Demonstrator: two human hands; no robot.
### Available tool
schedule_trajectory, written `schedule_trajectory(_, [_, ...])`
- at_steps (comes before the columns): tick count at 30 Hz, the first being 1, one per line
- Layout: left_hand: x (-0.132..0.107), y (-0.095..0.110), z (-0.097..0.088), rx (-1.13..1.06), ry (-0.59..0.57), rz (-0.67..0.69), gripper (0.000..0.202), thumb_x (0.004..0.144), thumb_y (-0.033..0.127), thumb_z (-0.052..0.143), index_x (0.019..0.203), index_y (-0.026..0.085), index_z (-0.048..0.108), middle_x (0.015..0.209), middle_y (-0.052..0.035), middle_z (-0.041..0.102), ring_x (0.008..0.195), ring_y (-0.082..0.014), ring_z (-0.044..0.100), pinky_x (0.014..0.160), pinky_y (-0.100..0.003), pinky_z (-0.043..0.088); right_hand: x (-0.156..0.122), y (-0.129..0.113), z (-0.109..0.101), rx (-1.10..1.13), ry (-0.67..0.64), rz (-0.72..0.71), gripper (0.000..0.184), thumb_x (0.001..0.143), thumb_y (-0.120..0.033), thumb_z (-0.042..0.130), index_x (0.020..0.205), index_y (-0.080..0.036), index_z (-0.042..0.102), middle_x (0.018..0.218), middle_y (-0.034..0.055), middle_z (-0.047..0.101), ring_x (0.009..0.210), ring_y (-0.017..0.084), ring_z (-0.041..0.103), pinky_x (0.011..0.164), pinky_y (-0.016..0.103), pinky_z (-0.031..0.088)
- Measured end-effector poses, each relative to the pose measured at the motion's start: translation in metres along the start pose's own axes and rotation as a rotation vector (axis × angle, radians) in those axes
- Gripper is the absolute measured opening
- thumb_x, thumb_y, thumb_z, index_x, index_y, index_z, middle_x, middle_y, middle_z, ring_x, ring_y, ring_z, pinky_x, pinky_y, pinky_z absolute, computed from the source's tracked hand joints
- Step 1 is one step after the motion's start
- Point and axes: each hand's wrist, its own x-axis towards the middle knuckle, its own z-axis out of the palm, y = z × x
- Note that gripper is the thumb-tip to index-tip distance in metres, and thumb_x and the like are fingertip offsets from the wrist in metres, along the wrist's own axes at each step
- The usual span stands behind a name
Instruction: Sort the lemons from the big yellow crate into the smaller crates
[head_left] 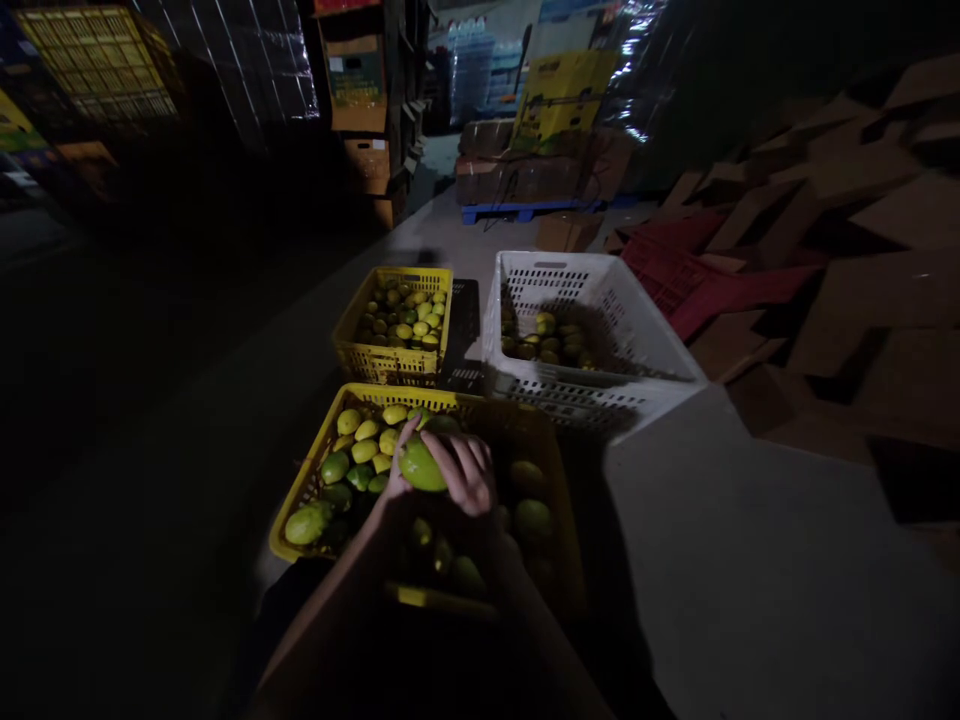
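Observation:
Above the near yellow crate [291, 505], both my hands are closed around one green lemon [421, 466]. My left hand [400, 468] grips its left side, with the thumb up along it. The fingers of my right hand [471, 476] curl over its right side. Below and around my hands, the crate holds many lemons, yellow ones [365, 452] toward the back left and green ones [334, 467] nearer the front. A large, bumpy green lemon [307, 522] lies in the front left corner. Shadow and my forearms hide much of the crate's right and front parts.
A smaller yellow crate [386, 362] of lemons stands behind the near one. To its right is a white crate [592, 378] with lemons at the bottom. Flattened cardboard [817, 350] and a red crate [667, 270] crowd the right. A blue pallet [517, 212] with boxes stands behind.

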Motion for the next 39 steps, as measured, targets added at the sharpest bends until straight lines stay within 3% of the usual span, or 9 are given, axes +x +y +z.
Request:
schedule_trajectory(6, [-0.008,0.040,0.036,-0.085,0.070,0.044,0.008,0.082,0.026,0.067,0.078,0.019,0.068,0.081,0.0003,0.070,0.072,-0.0127,0.065,0.065,-0.022,0.052,0.004,0.011,-0.002,0.268,0.391,0.275,0.065,0.073,-0.036,0.080,0.132,-0.026,0.056,0.123,0.0100,0.068,0.111,0.029,0.065,0.098,0.046,0.054])
schedule_trajectory(9, [-0.013,0.049,0.045,-0.104,0.087,0.122,0.016,0.082,0.027,0.066,0.070,0.018,0.066,0.070,0.0007,0.066,0.066,-0.0102,0.063,0.065,-0.019,0.051,0.007,0.017,-0.001,0.438,0.344,0.321,0.061,0.072,-0.034,0.081,0.128,-0.025,0.057,0.124,0.0101,0.067,0.111,0.027,0.065,0.100,0.045,0.053])
schedule_trajectory(13, [-0.015,0.046,0.041,-0.047,-0.009,0.244,0.017,0.081,0.031,0.066,0.067,0.021,0.065,0.065,0.0005,0.064,0.065,-0.0123,0.061,0.071,-0.023,0.053,0.006,0.018,0.005,0.541,0.249,0.284,0.056,0.068,-0.032,0.083,0.120,-0.027,0.064,0.125,0.0096,0.066,0.114,0.029,0.064,0.102,0.046,0.052])
schedule_trajectory(21, [-0.014,0.040,0.041,-0.069,0.028,0.228,0.024,0.080,0.032,0.066,0.061,0.018,0.061,0.062,0.0021,0.059,0.064,-0.0110,0.061,0.081,-0.024,0.051,0.009,0.011,0.003,0.639,0.215,0.339,0.054,0.066,-0.037,0.082,0.116,-0.029,0.064,0.123,0.0093,0.067,0.114,0.031,0.065,0.101,0.050,0.054])
schedule_trajectory(25, [-0.014,0.042,0.044,-0.084,0.024,0.177,0.023,0.080,0.030,0.064,0.061,0.017,0.063,0.061,0.0013,0.060,0.063,-0.0105,0.061,0.078,-0.022,0.052,0.011,0.008,-0.003,0.658,0.200,0.371,0.054,0.065,-0.034,0.084,0.115,-0.033,0.065,0.123,0.0058,0.068,0.116,0.030,0.065,0.104,0.051,0.052])
schedule_trajectory(28, [-0.011,0.044,0.044,-0.126,-0.007,0.071,0.025,0.084,0.031,0.061,0.063,0.016,0.063,0.064,-0.0003,0.063,0.063,-0.0102,0.062,0.073,-0.020,0.053,0.014,0.008,-0.004,0.742,0.176,0.498,0.059,0.061,-0.036,0.085,0.116,-0.032,0.064,0.119,0.0045,0.072,0.112,0.030,0.068,0.099,0.050,0.055])
schedule_trajectory(32, [-0.003,0.042,0.038,-0.189,0.019,-0.142,0.012,0.087,0.030,0.062,0.089,0.020,0.068,0.082,-0.0028,0.071,0.082,-0.0167,0.070,0.080,-0.027,0.058,0.019,0.019,0.004,0.841,0.275,0.743,0.047,0.064,-0.055,0.079,0.101,-0.028,0.066,0.106,0.0053,0.076,0.105,0.031,0.071,0.089,0.047,0.060])
schedule_trajectory(35, [0.006,0.036,0.031,-0.184,0.044,-0.225,0.025,0.089,0.035,0.063,0.111,0.023,0.065,0.095,-0.0065,0.073,0.094,-0.0245,0.072,0.085,-0.039,0.059,0.022,0.034,0.013,0.922,0.319,0.885,0.052,0.068,-0.075,0.065,0.083,-0.025,0.067,0.077,0.0079,0.075,0.084,0.032,0.074,0.070,0.047,0.063])
schedule_trajectory(39, [0.012,0.029,0.028,-0.202,0.119,-0.290,0.027,0.093,0.035,0.059,0.114,0.020,0.063,0.094,-0.0094,0.073,0.088,-0.0232,0.073,0.079,-0.035,0.060,0.025,0.052,0.017,0.913,0.293,0.684,0.071,0.069,-0.092,0.042,0.067,-0.026,0.064,0.060,0.0096,0.067,0.075,0.033,0.071,0.057,0.048,0.060])
